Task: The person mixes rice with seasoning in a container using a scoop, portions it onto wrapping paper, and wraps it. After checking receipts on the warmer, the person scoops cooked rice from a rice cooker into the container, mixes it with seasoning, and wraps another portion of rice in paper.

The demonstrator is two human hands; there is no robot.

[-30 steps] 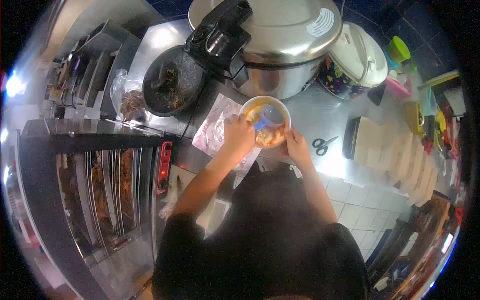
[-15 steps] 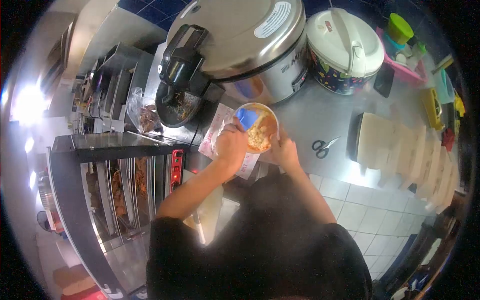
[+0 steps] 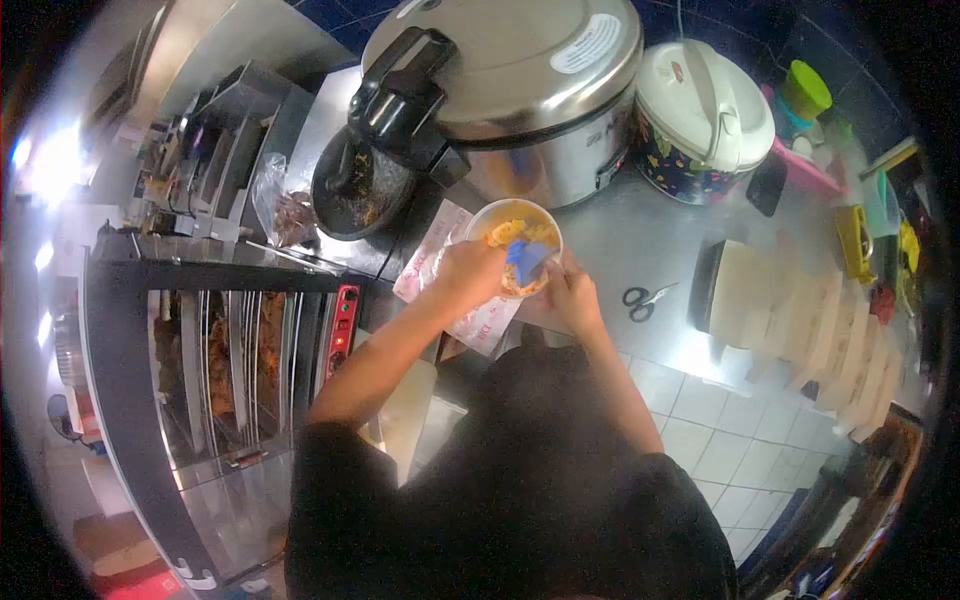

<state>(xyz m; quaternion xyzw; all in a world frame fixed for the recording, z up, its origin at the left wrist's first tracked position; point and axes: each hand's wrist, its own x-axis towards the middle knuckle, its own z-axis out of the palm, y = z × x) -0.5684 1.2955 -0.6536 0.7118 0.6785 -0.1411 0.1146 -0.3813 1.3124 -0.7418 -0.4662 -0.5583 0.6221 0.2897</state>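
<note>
- The place is a kitchen; a metal worktop (image 3: 618,255) goes across the far part, and a floor of white tiles (image 3: 700,430) is seen at the near right.
- A round bowl (image 3: 514,204) with a pale rim is in the middle of the scene, in front of the large cooker (image 3: 515,65), and it has yellow-orange food (image 3: 508,233) inside.
- The left hand (image 3: 472,274) is closed, with curled fingers, at the left side of the bowl; it has hold of a blue utensil (image 3: 528,258), whose wide part is in the food. Its handle is hidden by the fingers.
- The right hand (image 3: 573,294) is partly closed and holds the right side of the bowl at the rim.
- A sheet of paper with red print (image 3: 487,326) lies below the left hand and the bowl; I cannot tell if the bowl touches it.
- A pair of scissors (image 3: 648,302) with dark handles lies on the worktop, to the right of the right hand and apart from it.
- More to the right there is a row of brown cardboard pieces (image 3: 775,300).
- At the far right, beside the large cooker, stands a smaller cooker (image 3: 705,115) with a white lid and a patterned body.
- To the left of the bowl is a dark mortar (image 3: 378,212), and next to it a clear plastic bag (image 3: 270,195).
- At the near left stands a cabinet (image 3: 120,330) with trays inside and a red control panel (image 3: 343,325).
</note>
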